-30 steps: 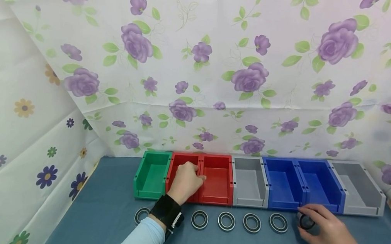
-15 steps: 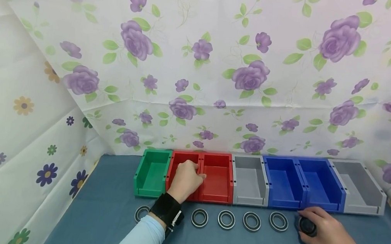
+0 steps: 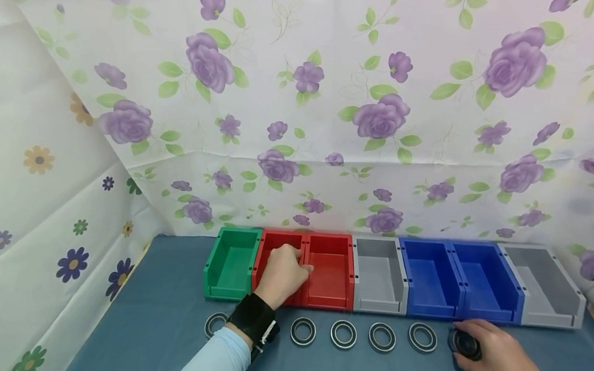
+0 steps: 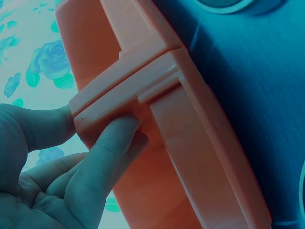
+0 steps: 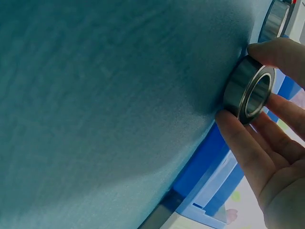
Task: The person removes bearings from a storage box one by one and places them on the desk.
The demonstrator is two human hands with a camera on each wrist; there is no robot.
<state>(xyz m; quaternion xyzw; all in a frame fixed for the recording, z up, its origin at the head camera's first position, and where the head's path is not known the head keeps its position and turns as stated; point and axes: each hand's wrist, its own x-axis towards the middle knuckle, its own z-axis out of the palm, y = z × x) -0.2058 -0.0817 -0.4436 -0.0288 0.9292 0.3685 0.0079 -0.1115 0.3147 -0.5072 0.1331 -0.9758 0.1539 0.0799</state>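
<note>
My left hand (image 3: 282,275) pinches the adjoining side walls of the two red bins, thumb on one side and fingers on the other. In the left wrist view, the fingertips (image 4: 125,128) press against a red bin (image 4: 157,191). At the right, in front of the blue bins, my right hand (image 3: 499,359) holds a dark metal ball bearing (image 3: 467,345) between thumb and fingers. The right wrist view shows this bearing (image 5: 248,90) with its ring opening turned towards the palm. It is close to the cloth; whether it touches cannot be told.
A row of bins runs along the back: green (image 3: 232,262), two red, grey (image 3: 378,275), two blue (image 3: 429,279), and another grey (image 3: 547,290). Several bearings (image 3: 343,334) lie flat on the blue-grey cloth (image 3: 159,309) before them. My left forearm partly covers the leftmost bearing (image 3: 214,323).
My right hand has shifted slightly down, and the bearing in it has tilted, so its opening shows less plainly. The left hand stays on the red bin walls.
</note>
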